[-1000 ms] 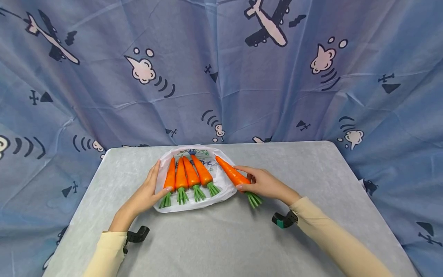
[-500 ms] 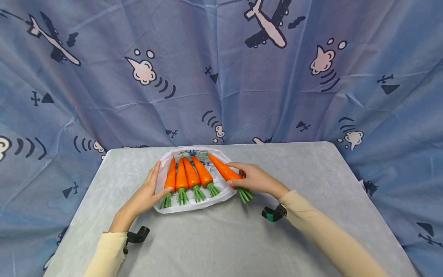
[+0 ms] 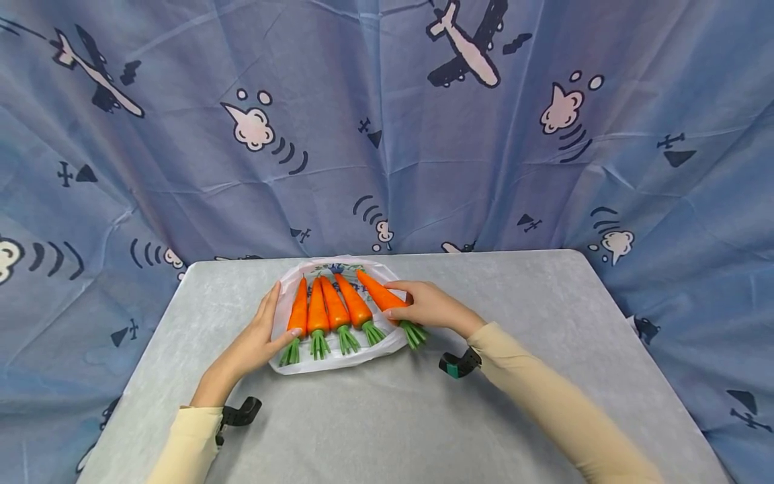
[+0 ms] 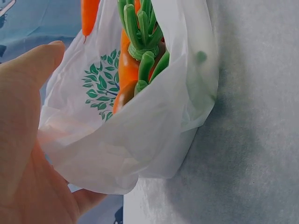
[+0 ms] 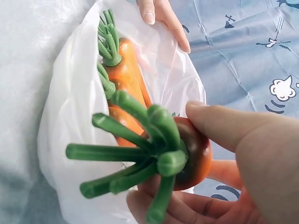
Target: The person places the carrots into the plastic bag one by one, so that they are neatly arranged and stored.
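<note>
A white plastic bag (image 3: 329, 364) lies with its mouth spread on the table; a green leaf print shows inside it in the left wrist view. Several orange carrots (image 3: 317, 306) with green stalks sit side by side in the bag. My left hand (image 3: 254, 339) rests along the bag's left side, fingers straight outside it and thumb reaching over its front rim. With my right hand (image 3: 432, 309) I grip one more carrot (image 3: 376, 290) near its stalk end, thumb and fingers around it. Its tip points into the bag at the right side, and its green stalks (image 5: 140, 151) stick out past my hand.
The grey table (image 3: 387, 430) extends around the bag, its far edge just behind it. A blue curtain (image 3: 326, 134) printed with airplanes hangs beyond. Dark wrist cameras (image 3: 461, 363) sit on both arms, below the hands.
My right hand has moved left with its carrot, bringing it from the bag's right edge to over the inside, next to the others. The left hand and bag stay nearly still.
</note>
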A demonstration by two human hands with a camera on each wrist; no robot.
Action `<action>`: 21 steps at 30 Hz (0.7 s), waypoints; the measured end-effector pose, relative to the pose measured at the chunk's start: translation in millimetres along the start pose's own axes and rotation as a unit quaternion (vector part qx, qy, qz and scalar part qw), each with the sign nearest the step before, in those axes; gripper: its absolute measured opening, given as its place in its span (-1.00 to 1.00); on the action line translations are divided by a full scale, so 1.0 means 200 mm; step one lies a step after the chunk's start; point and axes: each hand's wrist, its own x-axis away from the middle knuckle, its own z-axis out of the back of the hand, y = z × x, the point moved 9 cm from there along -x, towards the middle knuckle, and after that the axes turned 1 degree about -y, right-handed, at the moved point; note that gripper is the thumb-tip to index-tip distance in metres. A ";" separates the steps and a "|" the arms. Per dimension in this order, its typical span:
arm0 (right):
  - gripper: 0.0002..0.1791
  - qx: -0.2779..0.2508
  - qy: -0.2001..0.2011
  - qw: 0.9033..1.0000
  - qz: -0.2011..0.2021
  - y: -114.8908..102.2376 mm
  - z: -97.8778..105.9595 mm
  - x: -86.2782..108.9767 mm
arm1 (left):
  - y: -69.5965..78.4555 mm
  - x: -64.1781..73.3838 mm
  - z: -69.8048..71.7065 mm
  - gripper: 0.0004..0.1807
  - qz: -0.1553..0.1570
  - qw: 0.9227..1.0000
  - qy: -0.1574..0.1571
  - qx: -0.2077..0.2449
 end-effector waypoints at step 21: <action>-0.28 0.001 -0.031 0.999 -0.020 -0.07 -0.07 -0.14 | 0.00 0.00 0.01 0.13 0.003 1.000 0.000 -0.002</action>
